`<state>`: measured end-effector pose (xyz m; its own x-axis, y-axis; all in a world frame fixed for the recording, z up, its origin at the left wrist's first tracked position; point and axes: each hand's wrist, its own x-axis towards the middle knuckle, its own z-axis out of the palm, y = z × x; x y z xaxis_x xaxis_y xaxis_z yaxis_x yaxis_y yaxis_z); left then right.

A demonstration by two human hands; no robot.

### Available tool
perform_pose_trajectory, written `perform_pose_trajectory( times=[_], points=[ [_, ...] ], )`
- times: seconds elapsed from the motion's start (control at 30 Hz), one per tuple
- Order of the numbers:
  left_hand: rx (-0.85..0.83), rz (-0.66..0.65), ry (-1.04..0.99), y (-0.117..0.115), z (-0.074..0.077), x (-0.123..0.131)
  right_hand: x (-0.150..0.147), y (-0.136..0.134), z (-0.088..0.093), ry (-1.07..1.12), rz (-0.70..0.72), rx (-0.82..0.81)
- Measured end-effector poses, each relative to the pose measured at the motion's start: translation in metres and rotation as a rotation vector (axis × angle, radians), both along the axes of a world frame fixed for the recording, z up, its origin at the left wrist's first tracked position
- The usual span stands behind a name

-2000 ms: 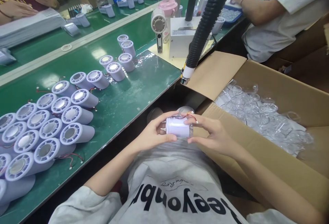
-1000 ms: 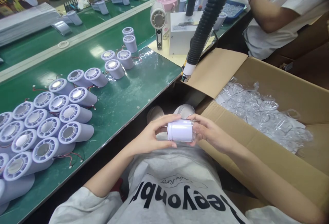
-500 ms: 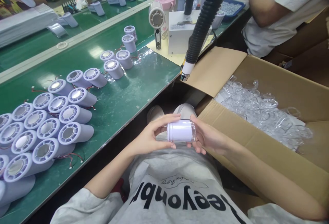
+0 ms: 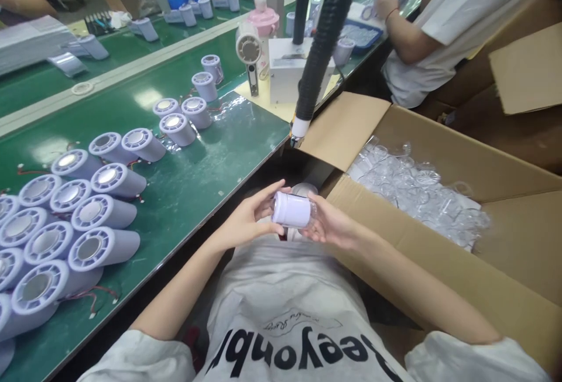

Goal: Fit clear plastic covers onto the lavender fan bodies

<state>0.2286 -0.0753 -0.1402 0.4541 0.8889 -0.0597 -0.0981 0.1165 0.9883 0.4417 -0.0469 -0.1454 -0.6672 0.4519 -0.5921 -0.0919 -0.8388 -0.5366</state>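
Observation:
A lavender cylindrical housing [image 4: 293, 211] lies sideways in front of my body, between my two hands. My left hand [image 4: 246, 218] grips its left end, thumb on one side and fingers on the other. At its right end is a clear plastic cover [image 4: 313, 212], held by my right hand [image 4: 331, 223] with the fingers curled around it. How far the cover reaches over the housing is hard to tell. On the green table to the left stand several similar lavender cylinders [image 4: 104, 212] with round silver discs on top and thin wires.
An open cardboard box [image 4: 443, 271] at the right holds a heap of clear plastic parts [image 4: 413, 189]. A black flexible hose [image 4: 322, 31] hangs beside a white device [image 4: 281, 72]. A small handheld fan [image 4: 249, 54] stands near a pink bottle [image 4: 263, 16]. A co-worker's arm [image 4: 413, 37] is at upper right.
The view has shifted, so the table and box appear further left. Both hands still hold the housing and cover, which now tilt slightly. A co-worker's held part at upper left is out of sight.

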Motion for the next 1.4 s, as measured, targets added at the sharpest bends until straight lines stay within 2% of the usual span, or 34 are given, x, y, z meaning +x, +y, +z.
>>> perform_pose_trajectory(
  times=[0.1, 0.23, 0.4, 0.5, 0.57, 0.7, 0.77, 0.83, 0.87, 0.93, 1.0, 1.03, 1.07, 1.1, 1.2, 1.27, 1.4],
  points=[
    [-0.037, -0.017, -0.009, 0.040, -0.005, 0.002, -0.005, 0.026, -0.018, 0.039, -0.096, -0.002],
    [-0.015, -0.026, 0.013, 0.088, -0.002, 0.009, -0.008, 0.063, -0.035, 0.084, -0.121, 0.013],
    [0.025, -0.031, 0.071, 0.116, 0.003, 0.016, -0.009, 0.090, -0.043, 0.127, -0.100, 0.020],
    [0.024, -0.011, 0.105, 0.115, 0.003, 0.015, -0.010, 0.094, -0.041, 0.121, -0.072, 0.028],
    [0.015, -0.010, 0.129, 0.107, 0.003, 0.011, -0.010, 0.091, -0.037, 0.105, -0.038, 0.037],
    [0.009, -0.064, 0.145, 0.071, 0.010, 0.004, -0.006, 0.066, -0.027, 0.078, 0.054, 0.044],
    [0.016, -0.050, 0.133, 0.049, 0.017, 0.002, 0.002, 0.047, -0.022, 0.072, 0.115, 0.085],
    [0.002, -0.019, 0.121, 0.027, 0.024, 0.003, 0.012, 0.028, -0.015, 0.061, 0.122, 0.306],
    [-0.017, -0.002, 0.109, 0.017, 0.027, 0.004, 0.017, 0.020, -0.011, 0.040, 0.089, 0.507],
    [-0.068, 0.023, 0.060, 0.001, 0.031, 0.006, 0.026, 0.006, -0.003, -0.024, 0.015, 1.031],
    [-0.112, 0.024, 0.002, -0.010, 0.032, 0.007, 0.032, -0.004, 0.003, -0.080, 0.001, 1.484],
    [-0.123, 0.015, -0.016, -0.014, 0.031, 0.008, 0.034, -0.008, 0.005, -0.097, 0.018, 1.610],
    [-0.122, 0.000, -0.019, -0.016, 0.030, 0.008, 0.034, -0.011, 0.007, -0.102, 0.032, 1.636],
    [-0.107, -0.014, -0.009, -0.018, 0.030, 0.008, 0.033, -0.014, 0.009, -0.093, 0.026, 1.568],
    [-0.027, -0.045, 0.029, -0.021, 0.027, 0.006, 0.028, -0.022, 0.012, -0.016, -0.050, 1.099],
    [-0.018, -0.051, 0.026, -0.022, 0.027, 0.005, 0.027, -0.025, 0.015, 0.050, -0.080, 0.872],
    [-0.107, -0.056, 0.005, -0.025, 0.027, 0.002, 0.027, -0.027, 0.018, 0.024, -0.050, 0.761]
  ],
)
